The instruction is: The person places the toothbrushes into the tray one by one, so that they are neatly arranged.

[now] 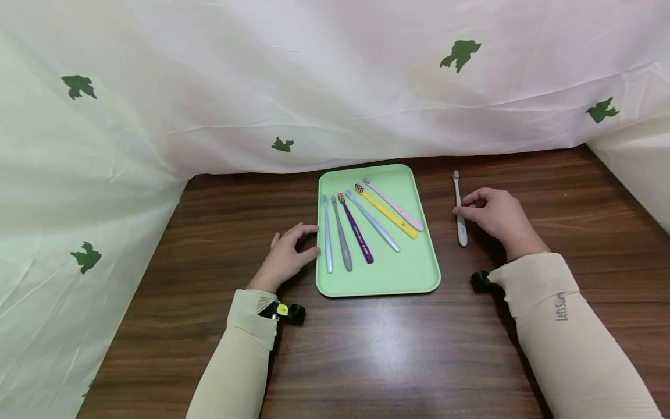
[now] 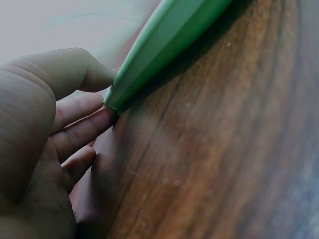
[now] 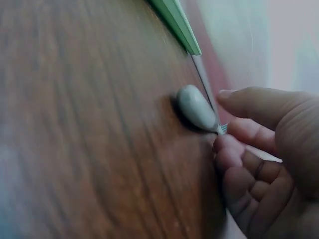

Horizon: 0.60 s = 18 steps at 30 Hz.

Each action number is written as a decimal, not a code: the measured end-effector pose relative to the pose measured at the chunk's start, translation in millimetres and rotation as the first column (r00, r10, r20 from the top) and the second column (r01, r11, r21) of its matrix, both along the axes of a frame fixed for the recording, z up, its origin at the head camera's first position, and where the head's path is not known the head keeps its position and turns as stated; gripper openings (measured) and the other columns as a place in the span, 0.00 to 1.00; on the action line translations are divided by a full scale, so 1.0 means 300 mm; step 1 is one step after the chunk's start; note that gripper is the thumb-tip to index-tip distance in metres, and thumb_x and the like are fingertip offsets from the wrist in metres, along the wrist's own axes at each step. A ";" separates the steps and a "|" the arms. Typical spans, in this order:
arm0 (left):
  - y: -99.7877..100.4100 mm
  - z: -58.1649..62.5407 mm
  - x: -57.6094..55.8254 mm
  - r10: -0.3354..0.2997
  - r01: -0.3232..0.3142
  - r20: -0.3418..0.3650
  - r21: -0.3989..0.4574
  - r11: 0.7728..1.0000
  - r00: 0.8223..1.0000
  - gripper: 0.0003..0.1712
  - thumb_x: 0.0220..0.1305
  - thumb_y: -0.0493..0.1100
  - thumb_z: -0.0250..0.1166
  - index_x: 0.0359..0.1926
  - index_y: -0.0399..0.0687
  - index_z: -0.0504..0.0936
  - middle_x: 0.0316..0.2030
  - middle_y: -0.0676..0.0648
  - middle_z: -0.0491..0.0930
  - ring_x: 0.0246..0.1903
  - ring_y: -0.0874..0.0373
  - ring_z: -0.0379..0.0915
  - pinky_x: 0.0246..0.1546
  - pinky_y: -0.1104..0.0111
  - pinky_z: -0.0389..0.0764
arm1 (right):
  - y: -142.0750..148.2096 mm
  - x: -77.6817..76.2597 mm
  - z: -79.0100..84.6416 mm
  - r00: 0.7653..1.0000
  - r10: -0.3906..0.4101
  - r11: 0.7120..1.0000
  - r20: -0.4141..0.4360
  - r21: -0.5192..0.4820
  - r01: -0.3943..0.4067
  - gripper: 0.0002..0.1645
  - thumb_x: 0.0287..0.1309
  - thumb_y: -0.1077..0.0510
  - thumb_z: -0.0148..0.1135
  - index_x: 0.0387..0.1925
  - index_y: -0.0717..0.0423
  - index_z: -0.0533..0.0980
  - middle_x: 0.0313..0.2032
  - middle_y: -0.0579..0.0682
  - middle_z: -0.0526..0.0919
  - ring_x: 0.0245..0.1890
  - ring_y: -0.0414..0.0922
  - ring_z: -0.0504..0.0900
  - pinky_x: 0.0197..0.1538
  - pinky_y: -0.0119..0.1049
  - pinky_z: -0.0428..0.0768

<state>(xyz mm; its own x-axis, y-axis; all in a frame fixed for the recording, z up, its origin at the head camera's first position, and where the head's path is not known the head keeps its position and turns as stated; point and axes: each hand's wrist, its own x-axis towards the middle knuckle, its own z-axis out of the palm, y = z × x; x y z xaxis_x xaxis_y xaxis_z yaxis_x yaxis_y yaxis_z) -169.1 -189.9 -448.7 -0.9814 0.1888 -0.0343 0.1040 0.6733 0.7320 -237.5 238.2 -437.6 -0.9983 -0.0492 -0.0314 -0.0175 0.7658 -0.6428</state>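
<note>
My left hand lies beside the left edge of a light green tray, its fingertips and thumb tip right at the rim. To the right of the tray, a pale grey toothbrush lies on the table, head pointing away. My right hand is over its middle, with the thumb tip overlapping the handle in the head view. In the right wrist view, the thumb and loosely bent fingers stand on either side of the handle, and a gap shows by the thumb.
On the tray several toothbrushes lie fanned out, among them a purple one, a yellow one, a pink one and a dark grey one. White cloth with green leaf-like patches hangs behind the brown wooden table.
</note>
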 end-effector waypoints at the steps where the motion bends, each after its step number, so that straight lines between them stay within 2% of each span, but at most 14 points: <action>1: 0.000 0.000 0.000 0.000 0.000 0.000 0.000 1.000 1.000 0.26 0.67 0.46 0.65 0.65 0.49 0.76 0.65 0.47 0.75 0.76 0.52 0.51 0.74 0.45 0.27 | -0.003 0.001 0.002 1.000 0.005 1.000 0.014 0.016 -0.005 0.28 0.61 0.43 0.68 0.48 0.64 0.79 0.42 0.62 0.82 0.42 0.56 0.76 0.41 0.45 0.73; 4: 0.000 0.001 -0.001 -0.001 0.001 -0.001 -0.003 1.000 1.000 0.26 0.67 0.46 0.66 0.65 0.49 0.76 0.65 0.47 0.74 0.76 0.51 0.51 0.74 0.45 0.28 | -0.011 0.003 0.008 0.999 0.014 0.999 0.052 0.050 -0.016 0.29 0.59 0.44 0.70 0.49 0.64 0.78 0.43 0.62 0.80 0.41 0.57 0.77 0.40 0.46 0.74; 10: 0.000 0.005 -0.001 -0.002 0.002 -0.003 -0.005 1.000 1.000 0.26 0.68 0.46 0.66 0.65 0.50 0.76 0.65 0.48 0.75 0.75 0.52 0.51 0.74 0.46 0.28 | -0.024 0.002 0.017 0.996 0.018 0.999 0.090 0.035 -0.021 0.28 0.58 0.48 0.71 0.49 0.66 0.77 0.40 0.61 0.82 0.35 0.52 0.81 0.31 0.38 0.77; 18: -0.002 0.001 -0.002 -0.004 0.004 -0.002 -0.004 1.000 1.000 0.26 0.68 0.46 0.66 0.65 0.50 0.76 0.65 0.48 0.75 0.75 0.52 0.51 0.74 0.46 0.27 | -0.031 0.005 0.020 0.996 0.010 0.999 0.089 0.035 -0.013 0.25 0.60 0.50 0.69 0.48 0.66 0.77 0.40 0.61 0.82 0.37 0.54 0.81 0.32 0.37 0.78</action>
<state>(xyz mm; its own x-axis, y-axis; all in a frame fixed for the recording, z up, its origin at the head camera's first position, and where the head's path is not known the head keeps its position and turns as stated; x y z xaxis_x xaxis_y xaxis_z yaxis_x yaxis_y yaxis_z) -169.5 -190.4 -448.4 -0.9808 0.1921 -0.0328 0.1080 0.6761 0.7289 -235.9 228.9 -431.7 -0.9908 -0.0582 -0.1222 0.0295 0.7882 -0.6148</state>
